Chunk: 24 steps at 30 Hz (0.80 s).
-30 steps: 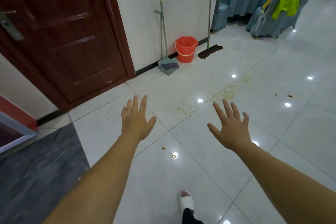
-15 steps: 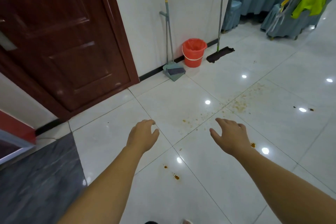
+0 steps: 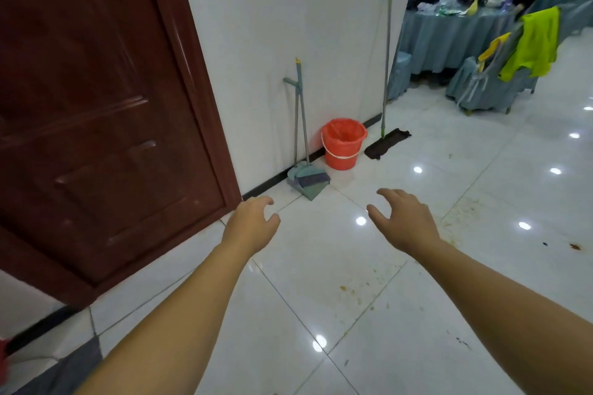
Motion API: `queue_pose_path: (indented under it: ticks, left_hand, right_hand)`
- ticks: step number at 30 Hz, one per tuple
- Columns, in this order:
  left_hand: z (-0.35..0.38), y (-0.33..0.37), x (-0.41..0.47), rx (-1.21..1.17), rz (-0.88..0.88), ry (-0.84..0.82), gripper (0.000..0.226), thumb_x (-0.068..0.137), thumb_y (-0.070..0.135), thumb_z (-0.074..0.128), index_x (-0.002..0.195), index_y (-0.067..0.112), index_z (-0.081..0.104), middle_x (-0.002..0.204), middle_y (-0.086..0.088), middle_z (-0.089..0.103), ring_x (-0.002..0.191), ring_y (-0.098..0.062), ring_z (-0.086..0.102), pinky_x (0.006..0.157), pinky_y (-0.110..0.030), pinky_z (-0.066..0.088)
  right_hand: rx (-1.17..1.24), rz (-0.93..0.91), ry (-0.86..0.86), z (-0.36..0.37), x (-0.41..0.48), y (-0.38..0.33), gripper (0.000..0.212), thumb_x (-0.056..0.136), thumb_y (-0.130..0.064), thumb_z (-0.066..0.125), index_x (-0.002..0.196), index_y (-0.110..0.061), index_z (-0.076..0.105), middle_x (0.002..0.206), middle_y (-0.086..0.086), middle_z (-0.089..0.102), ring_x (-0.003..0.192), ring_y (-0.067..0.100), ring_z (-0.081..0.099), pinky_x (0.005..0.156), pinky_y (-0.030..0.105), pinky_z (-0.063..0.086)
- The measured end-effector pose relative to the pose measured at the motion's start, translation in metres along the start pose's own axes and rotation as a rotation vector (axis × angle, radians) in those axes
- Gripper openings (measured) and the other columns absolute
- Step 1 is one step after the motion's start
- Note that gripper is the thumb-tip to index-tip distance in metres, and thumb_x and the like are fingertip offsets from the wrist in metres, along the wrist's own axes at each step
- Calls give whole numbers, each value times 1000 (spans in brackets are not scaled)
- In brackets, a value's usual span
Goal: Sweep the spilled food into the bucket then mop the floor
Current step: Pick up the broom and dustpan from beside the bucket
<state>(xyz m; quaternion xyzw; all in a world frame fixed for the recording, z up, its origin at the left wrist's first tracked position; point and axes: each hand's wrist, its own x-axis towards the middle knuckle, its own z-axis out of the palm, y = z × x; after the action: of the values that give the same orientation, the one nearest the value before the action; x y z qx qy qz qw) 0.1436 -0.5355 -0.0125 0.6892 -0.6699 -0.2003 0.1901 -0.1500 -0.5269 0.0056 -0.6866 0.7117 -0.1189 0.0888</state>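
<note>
An orange bucket (image 3: 343, 144) stands against the white wall. To its left lean a grey-handled broom and dustpan set (image 3: 307, 181). To its right a flat mop (image 3: 386, 143) with a green handle leans on the wall. Brownish food crumbs (image 3: 462, 212) lie scattered over the white floor tiles, with more crumbs (image 3: 357, 293) between my forearms. My left hand (image 3: 253, 226) and my right hand (image 3: 402, 220) reach forward over the floor, fingers loosely curled, each holding nothing. Both are well short of the broom.
A dark red door (image 3: 96, 106) fills the left side. At the back right stand a table with a blue-grey cloth (image 3: 449, 42) and a covered chair (image 3: 487, 86) draped with a yellow-green garment (image 3: 536, 42). Dark floor tile (image 3: 64, 372) lies at the lower left.
The view has moved closer to the broom, bucket and mop. Both hands went from spread fingers to loosely curled and stay stretched forward.
</note>
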Motion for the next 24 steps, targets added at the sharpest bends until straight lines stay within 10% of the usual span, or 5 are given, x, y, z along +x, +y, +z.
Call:
queue_pose_path:
  ticks: [24]
  left_hand:
    - [-6, -76, 470, -266, -305, -227, 23, 86, 13, 57, 106, 17, 67, 101, -2, 66, 93, -19, 63, 78, -26, 49]
  right_hand:
    - [392, 320, -155, 83, 466, -73, 52, 93, -49, 53, 135, -19, 54, 133, 6, 61, 110, 23, 62, 90, 37, 52]
